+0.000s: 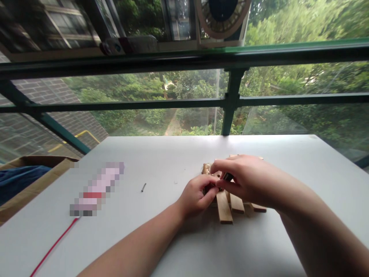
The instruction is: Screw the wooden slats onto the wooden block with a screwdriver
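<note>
A wooden piece made of several pale slats (225, 209) lies on the white table, mostly covered by my hands. At its left end, a brownish block (206, 168) shows, with what looks like clear wrapping round it. My left hand (198, 194) is closed at this end, thumb and forefinger pinched together; what they grip is hidden. From the right, my right hand (240, 173) reaches over the slats with its fingers curled round a small dark object (228, 176) that I cannot name. The fingertips of both hands meet above the slats.
A small dark screw or nail (143, 187) lies on the white table (161, 150). Left of it is a blurred-out pink item (100, 188) with a red cord (54, 246). A cardboard box (65, 169) holding blue cloth stands at the left. Behind the table runs a green railing (144, 104).
</note>
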Available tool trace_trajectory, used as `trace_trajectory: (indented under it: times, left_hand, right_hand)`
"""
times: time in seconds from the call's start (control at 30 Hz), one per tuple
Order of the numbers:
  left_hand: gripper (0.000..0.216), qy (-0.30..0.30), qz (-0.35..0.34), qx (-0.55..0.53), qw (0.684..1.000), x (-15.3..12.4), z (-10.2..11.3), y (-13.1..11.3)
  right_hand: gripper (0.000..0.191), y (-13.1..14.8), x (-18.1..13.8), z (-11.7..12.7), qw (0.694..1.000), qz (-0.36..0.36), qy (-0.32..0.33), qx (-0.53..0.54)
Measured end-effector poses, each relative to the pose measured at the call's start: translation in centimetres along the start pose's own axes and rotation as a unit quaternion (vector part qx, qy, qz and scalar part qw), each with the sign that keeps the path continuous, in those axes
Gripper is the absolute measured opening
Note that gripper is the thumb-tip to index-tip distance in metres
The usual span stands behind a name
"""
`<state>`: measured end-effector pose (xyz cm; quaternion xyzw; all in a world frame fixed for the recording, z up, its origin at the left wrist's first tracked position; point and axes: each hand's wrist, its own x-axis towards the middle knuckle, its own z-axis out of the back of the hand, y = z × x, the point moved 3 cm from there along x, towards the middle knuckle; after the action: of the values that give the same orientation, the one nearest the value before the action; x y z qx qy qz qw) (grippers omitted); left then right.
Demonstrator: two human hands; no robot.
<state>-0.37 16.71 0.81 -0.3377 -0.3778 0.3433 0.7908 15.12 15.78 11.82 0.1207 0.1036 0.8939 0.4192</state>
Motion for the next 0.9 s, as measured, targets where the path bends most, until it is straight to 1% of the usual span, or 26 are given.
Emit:
trace_trajectory:
  times: [0.1,0.17,0.23,0.33,0.4,0.47,0.5,0.6,0.67,0.8,0.9]
  left_hand:
    - [0.017,0.000,-0.002,-0.013,1.000,0.1,-0.1,-0.4]
    - [0.016,0.000,-0.003,-0.014,1.000,0.1,-0.1,-0.3]
    - [0.016,-0.005,-0.002,0.001,1.000,0.0,-0.1,0.0]
    - [0.018,-0.012,-0.008,0.030,0.999,-0.3,-0.2,0.8]
    - [0.018,-0.013,-0.009,0.034,0.999,-0.4,-0.2,1.1]
    - [0.018,-0.007,-0.005,0.030,1.000,-0.4,-0.2,1.2]
    - [0.017,-0.002,-0.004,0.028,1.000,-0.4,-0.2,1.1]
    - [0.016,0.005,-0.004,0.025,1.000,-0.2,-0.2,0.6]
    - [0.015,-0.001,-0.005,0.018,1.000,0.0,-0.1,0.1]
    - [0.016,-0.001,-0.006,0.002,1.000,0.2,0.0,-0.5]
    - [0.017,0.004,-0.003,0.014,1.000,0.1,0.0,-0.4]
  right_hand:
    - [0.014,-0.3,0.2,-0.2,1.000,-0.024,-0.007,-0.004]
    - [0.013,-0.3,0.4,-0.3,0.999,-0.030,-0.014,0.007]
    - [0.011,0.1,0.5,-0.4,0.999,-0.004,-0.011,0.030]
    - [0.013,0.8,0.6,-0.6,0.996,0.058,0.024,0.065]
    - [0.012,1.0,0.4,-0.6,0.994,0.067,0.037,0.075]
    - [0.007,1.0,0.1,-0.5,0.994,0.058,0.036,0.080]
    - [0.008,0.9,0.0,-0.4,0.994,0.054,0.037,0.084]
    - [0.021,0.8,-0.5,-0.3,0.994,0.040,0.044,0.097]
    - [0.025,0.5,-0.6,-0.3,0.994,0.025,0.042,0.098]
    - [0.014,0.0,-0.4,-0.3,0.997,-0.010,0.028,0.067]
    - [0.007,0.0,-0.3,-0.2,0.999,-0.015,0.027,0.030]
